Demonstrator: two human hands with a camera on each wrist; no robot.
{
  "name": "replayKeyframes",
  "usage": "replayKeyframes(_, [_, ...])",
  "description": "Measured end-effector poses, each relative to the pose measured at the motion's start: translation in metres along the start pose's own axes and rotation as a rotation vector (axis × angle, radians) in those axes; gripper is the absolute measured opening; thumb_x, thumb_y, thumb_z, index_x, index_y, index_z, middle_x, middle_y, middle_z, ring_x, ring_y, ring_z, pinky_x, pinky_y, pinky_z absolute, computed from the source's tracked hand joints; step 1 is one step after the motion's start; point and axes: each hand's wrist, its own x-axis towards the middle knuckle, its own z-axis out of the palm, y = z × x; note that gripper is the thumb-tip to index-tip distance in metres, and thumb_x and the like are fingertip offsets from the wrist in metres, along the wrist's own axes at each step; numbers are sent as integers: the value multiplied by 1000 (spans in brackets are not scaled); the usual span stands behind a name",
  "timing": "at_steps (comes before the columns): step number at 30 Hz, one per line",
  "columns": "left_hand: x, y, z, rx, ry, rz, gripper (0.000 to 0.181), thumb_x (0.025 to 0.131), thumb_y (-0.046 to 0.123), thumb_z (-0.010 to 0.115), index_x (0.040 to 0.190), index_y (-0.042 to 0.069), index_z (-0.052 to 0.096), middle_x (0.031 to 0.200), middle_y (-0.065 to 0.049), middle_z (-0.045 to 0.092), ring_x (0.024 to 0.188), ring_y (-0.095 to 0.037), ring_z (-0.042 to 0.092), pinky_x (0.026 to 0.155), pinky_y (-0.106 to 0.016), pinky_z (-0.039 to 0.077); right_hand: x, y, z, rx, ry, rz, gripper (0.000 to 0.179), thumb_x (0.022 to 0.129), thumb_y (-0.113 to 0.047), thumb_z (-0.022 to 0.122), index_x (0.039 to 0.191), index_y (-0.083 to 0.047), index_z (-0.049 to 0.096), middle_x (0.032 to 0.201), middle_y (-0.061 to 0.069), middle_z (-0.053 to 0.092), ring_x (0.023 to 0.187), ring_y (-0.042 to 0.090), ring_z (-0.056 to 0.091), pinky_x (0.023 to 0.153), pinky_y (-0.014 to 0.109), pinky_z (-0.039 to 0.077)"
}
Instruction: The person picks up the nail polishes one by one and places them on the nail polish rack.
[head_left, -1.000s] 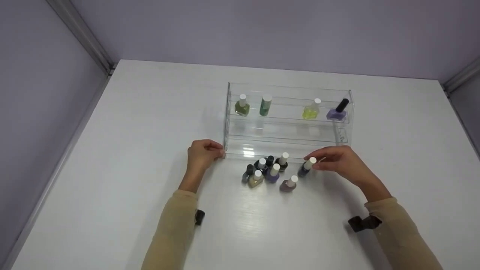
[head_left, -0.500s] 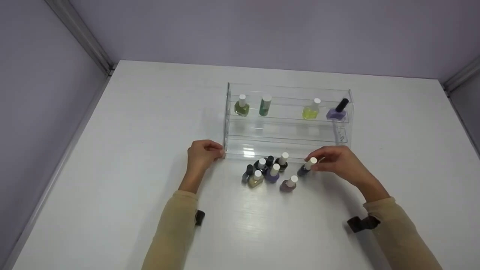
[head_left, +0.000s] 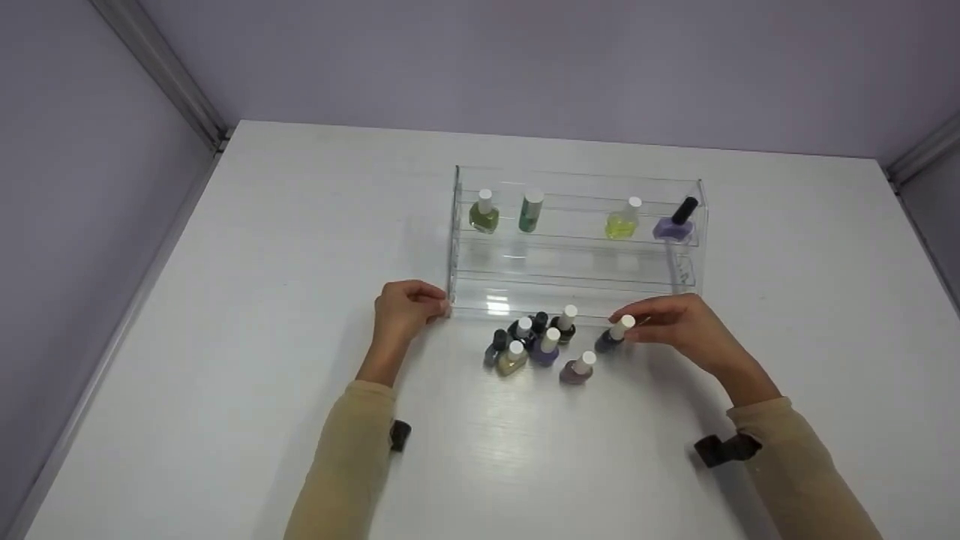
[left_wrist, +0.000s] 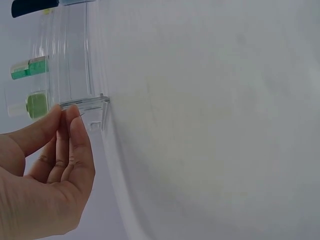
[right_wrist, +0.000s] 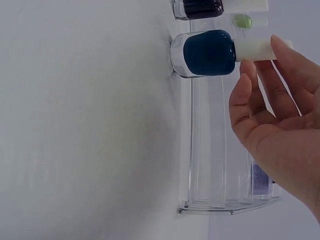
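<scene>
My right hand [head_left: 675, 322] holds the white cap of a dark teal nail polish bottle [right_wrist: 210, 53] between thumb and fingertips. The bottle is upright, just in front of a clear acrylic display rack [head_left: 570, 283]. At the rack's left front corner, my left hand [left_wrist: 55, 170] pinches the edge of the side panel with thumb and fingertips. Left of the teal bottle stands a cluster of several polish bottles, among them a purple one [head_left: 546, 351] and a gold one [head_left: 512, 361]. A mauve bottle [head_left: 576, 370] stands slightly apart, nearer the front.
On the rack's upper tier stand an olive-green bottle [head_left: 484, 217], a green bottle with a white cap [head_left: 530, 213], a yellow bottle [head_left: 621, 223] and a lilac bottle with a black cap [head_left: 673, 228]. The white table [head_left: 300, 225] ends at a pale purple wall [head_left: 525, 67] behind.
Almost nothing moves. My right hand shifts very slightly while staying at the teal bottle's cap, and my left hand keeps its place at the rack corner.
</scene>
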Motion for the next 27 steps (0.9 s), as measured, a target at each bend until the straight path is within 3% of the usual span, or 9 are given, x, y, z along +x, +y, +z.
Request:
replayKeyframes(8, [0,-1,-2,-36,-23,0,8,75,-3,69,83,-3,69,72,-8,65,63,-13,60,59,-23,50,-2,-4,2,18,18,49,31,77,-6,71,106,5,65,100,13,66,83,17,64,72,29,51])
replayKeyframes(27, [0,-3,-3,-44,-15,15,9,74,-3,71,83,-3,69,72,-8,65,63,-13,60,59,-21,49,-1,-2,3,5,36,46,31,76,-8,72,104,4,66,97,12,67,81,17,64,72,29,52])
